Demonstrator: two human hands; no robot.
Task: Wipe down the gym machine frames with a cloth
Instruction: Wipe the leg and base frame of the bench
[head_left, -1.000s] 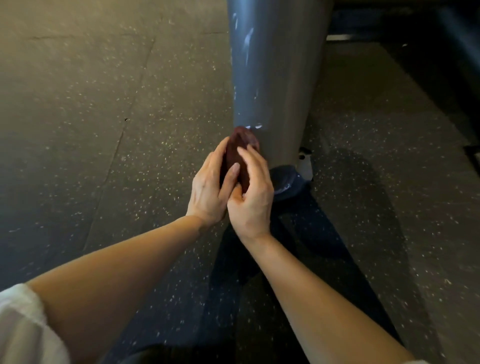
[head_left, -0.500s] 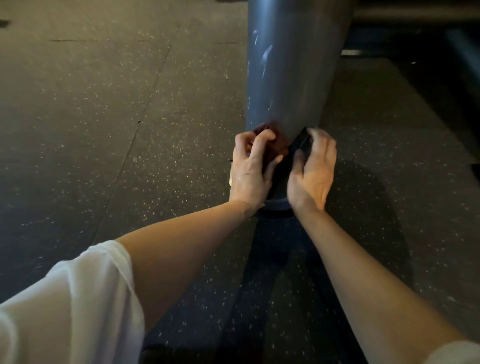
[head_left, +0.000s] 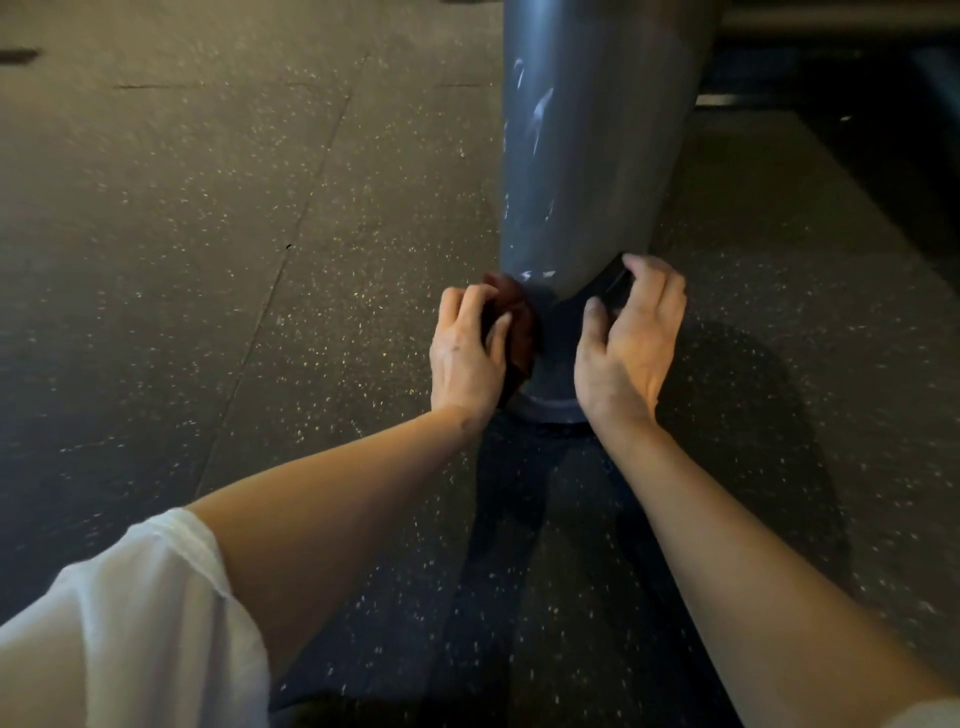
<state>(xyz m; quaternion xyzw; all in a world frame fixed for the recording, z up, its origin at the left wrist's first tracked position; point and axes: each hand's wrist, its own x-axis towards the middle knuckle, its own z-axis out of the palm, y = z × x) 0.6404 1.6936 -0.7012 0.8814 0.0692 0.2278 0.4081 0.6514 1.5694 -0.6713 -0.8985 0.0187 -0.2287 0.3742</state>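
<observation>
floor (head_left: 218, 218): dark speckled rubber tiles, seams visible | light: dim, shadows toward lower right

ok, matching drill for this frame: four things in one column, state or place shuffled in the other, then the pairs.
Things:
1. dark red cloth
2. left hand
3. right hand
4. grey metal frame post

States:
A. streaked with pale smears
B. curled round the black part at the post's right base
C. bunched against the post's lower left
D. grips the cloth

Pairs: 1-C, 2-D, 3-B, 4-A
</observation>
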